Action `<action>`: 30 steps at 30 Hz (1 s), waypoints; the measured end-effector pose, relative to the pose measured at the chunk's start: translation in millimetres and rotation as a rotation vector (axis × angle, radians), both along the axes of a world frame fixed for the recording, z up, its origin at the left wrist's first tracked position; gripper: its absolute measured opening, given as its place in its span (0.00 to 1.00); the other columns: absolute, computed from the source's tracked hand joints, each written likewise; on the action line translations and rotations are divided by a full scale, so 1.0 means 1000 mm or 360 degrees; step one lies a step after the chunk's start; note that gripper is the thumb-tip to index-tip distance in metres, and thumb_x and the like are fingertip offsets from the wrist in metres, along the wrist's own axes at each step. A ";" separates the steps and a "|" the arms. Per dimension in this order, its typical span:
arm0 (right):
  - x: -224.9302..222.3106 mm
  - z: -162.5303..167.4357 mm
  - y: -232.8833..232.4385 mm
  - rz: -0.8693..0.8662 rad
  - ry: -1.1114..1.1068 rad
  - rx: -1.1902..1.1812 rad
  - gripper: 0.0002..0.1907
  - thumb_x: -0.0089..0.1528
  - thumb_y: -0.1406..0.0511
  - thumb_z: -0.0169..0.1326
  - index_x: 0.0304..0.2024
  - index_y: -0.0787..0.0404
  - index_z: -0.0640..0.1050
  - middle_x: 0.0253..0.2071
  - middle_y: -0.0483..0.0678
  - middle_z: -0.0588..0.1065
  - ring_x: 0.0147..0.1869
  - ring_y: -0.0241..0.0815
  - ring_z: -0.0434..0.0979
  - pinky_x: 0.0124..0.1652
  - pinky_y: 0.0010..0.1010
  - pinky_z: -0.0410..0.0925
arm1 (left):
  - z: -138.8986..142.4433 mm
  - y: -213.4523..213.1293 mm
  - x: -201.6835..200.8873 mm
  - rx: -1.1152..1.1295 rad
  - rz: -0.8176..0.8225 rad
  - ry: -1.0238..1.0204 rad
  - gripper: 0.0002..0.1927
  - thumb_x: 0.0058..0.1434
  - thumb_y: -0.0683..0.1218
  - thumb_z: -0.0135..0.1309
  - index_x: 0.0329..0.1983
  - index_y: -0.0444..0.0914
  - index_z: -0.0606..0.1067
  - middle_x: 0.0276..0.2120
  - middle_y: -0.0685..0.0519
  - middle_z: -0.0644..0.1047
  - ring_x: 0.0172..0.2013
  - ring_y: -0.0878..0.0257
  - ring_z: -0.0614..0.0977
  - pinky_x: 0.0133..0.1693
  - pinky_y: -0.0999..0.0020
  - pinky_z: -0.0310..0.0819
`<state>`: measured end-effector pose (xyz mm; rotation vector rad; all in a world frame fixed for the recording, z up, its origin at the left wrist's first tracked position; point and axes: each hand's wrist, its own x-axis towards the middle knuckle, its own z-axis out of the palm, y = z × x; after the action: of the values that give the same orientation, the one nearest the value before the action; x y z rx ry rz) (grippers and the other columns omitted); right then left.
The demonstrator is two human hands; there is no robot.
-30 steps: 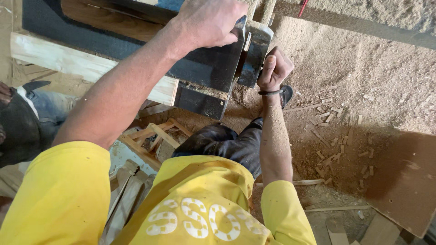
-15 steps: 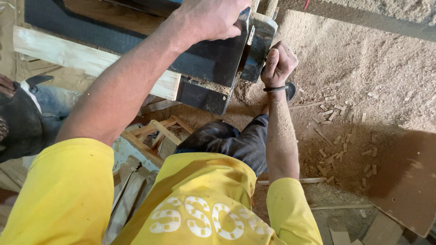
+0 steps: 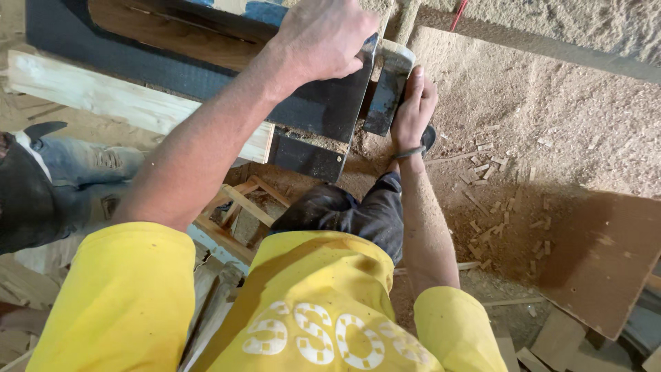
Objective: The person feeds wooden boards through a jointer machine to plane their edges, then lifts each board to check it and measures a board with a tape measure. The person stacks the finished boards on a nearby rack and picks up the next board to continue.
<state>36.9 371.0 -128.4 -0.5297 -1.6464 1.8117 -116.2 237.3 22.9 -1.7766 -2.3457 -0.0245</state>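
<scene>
Seemingly both hands' grips, fingertips hidden, on metal block [image 3: 387,89].
</scene>
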 end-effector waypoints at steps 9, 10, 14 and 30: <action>0.005 0.002 0.000 0.0091 0.0176 0.0326 0.25 0.74 0.54 0.40 0.28 0.64 0.67 0.21 0.41 0.61 0.25 0.32 0.55 0.27 0.31 0.50 | 0.008 -0.003 0.005 0.0141 -0.0007 -0.0068 0.20 0.45 0.47 0.71 0.42 0.36 0.83 0.27 0.50 0.82 0.28 0.59 0.84 0.30 0.66 0.80; 0.006 0.004 0.000 0.0105 0.0222 0.0325 0.25 0.74 0.54 0.40 0.28 0.64 0.67 0.21 0.41 0.62 0.25 0.33 0.56 0.27 0.32 0.51 | 0.008 -0.002 0.004 0.0173 -0.0013 -0.0063 0.20 0.46 0.46 0.71 0.43 0.35 0.83 0.28 0.50 0.82 0.27 0.60 0.84 0.29 0.68 0.80; 0.007 0.008 0.001 0.0062 0.0144 0.0491 0.26 0.74 0.53 0.40 0.26 0.63 0.63 0.21 0.41 0.59 0.25 0.33 0.55 0.28 0.32 0.50 | 0.003 -0.001 0.002 0.0099 0.0007 -0.0093 0.14 0.46 0.46 0.70 0.36 0.39 0.84 0.21 0.49 0.80 0.24 0.60 0.83 0.28 0.65 0.80; 0.000 0.011 0.004 -0.0027 -0.0693 -0.0755 0.28 0.71 0.44 0.39 0.40 0.59 0.77 0.32 0.43 0.75 0.33 0.35 0.74 0.37 0.30 0.72 | -0.011 0.004 -0.007 -0.0211 0.0118 -0.0302 0.09 0.67 0.46 0.53 0.39 0.36 0.80 0.13 0.54 0.71 0.11 0.71 0.69 0.09 0.74 0.63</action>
<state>36.9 375.2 -117.7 -1.2129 -1.4516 2.1933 -123.4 241.6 12.1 -1.8183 -2.6010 -0.0283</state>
